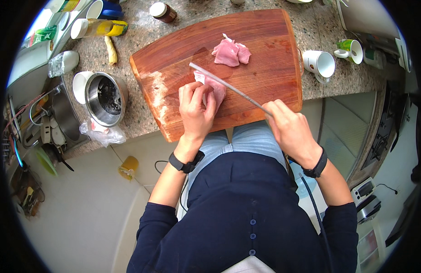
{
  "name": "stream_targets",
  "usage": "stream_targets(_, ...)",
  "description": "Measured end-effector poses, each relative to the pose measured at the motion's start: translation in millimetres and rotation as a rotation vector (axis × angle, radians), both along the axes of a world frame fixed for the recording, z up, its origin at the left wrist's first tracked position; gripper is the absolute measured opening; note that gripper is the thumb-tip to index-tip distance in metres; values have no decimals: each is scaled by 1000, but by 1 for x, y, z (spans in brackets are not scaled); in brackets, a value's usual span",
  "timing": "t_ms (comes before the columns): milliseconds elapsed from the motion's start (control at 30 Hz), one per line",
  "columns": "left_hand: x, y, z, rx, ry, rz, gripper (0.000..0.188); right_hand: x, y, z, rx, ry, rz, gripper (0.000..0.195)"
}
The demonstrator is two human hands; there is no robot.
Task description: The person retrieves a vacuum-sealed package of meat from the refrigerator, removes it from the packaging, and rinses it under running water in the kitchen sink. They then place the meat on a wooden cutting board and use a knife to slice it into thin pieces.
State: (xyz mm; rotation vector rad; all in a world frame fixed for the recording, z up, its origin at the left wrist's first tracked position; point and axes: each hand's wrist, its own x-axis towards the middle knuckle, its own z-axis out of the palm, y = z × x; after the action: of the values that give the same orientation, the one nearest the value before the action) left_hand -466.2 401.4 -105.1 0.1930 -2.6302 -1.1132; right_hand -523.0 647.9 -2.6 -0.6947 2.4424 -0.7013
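A large wooden cutting board (265,82) lies at the counter's front edge, with a whitish worn patch on its left side. My left hand (196,107) presses a block of raw pink meat (220,91) onto the board with bent fingers. In my right hand (290,128) is a knife (232,88), seen along its spine, so the blade's face does not show. My fingers hide its handle. The blade crosses above the meat, slanting up to the left; whether it touches the meat I cannot tell. Farther back lie several thin raw meat slices (231,53), overlapping.
Left of the board stand a steel pot (121,90) with dark residue, a white bowl (81,87) and a plastic bag (106,135). Behind are a root-like piece (110,50) and a brown jar (167,14). A white mug (318,63) stands close to the board's right edge.
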Motion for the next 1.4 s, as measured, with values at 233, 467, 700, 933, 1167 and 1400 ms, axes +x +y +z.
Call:
stream_targets(233, 1, 8, -26, -17, 26, 54, 24, -2, -7, 4, 111, 38, 129, 20)
stream_targets(467, 1, 3, -35, 60, 53, 35, 22, -9, -16, 7, 176, -29, 157, 17)
stream_targets(700, 2, -2, -36, 110, 28, 31, 22, -22, -23, 9, 203, -150, 175, 21)
stream_targets(933, 3, -4, -39, 152, -11, 28, 22, -33, -35, -2, 183, -185, 195, 26)
stream_targets(1167, 8, -3, -46, 162, 1, 24, 22, -43, -87, -63, 49, -44, 227, 29)
stream_targets(1400, 4, 1, -42, 127, 28, 9, 22, -16, -34, -50, 141, -99, 125, 32)
